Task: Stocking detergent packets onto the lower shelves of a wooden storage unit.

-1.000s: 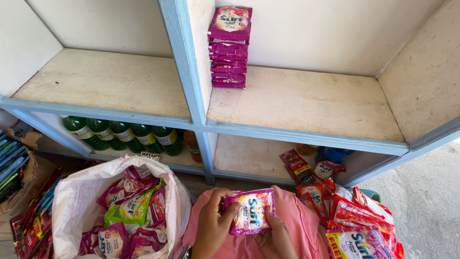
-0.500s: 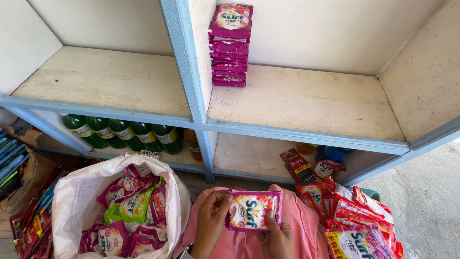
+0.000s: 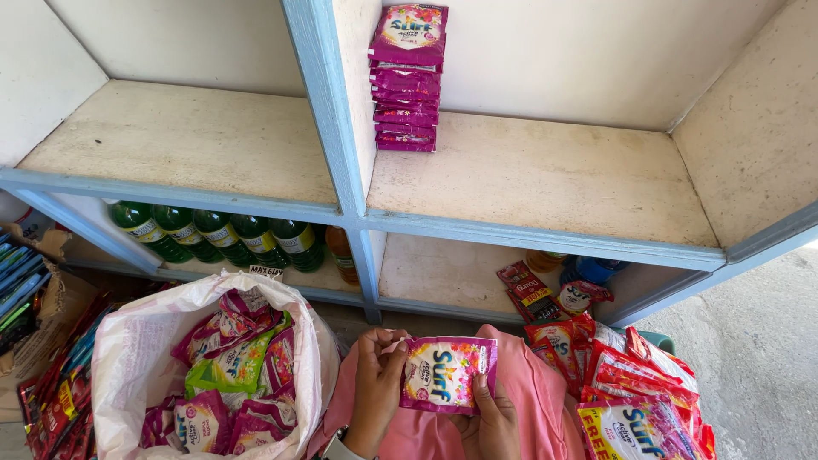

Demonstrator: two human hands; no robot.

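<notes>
A pink-purple sachet is held flat in front of me over my pink-clad lap. My left hand pinches its left edge and my right hand grips its lower right edge. A stack of matching purple sachets stands on the upper right shelf against the blue divider. To my left an open white sack holds several purple and green sachets.
Green bottles line the lower left shelf, with an orange bottle beside them. Red sachets are piled at my right, more red packets lie on the lower right shelf. A cardboard box of packets sits far left.
The sachet has been turned and lowered slightly between my hands; both hands have shifted their grip on its edges.
</notes>
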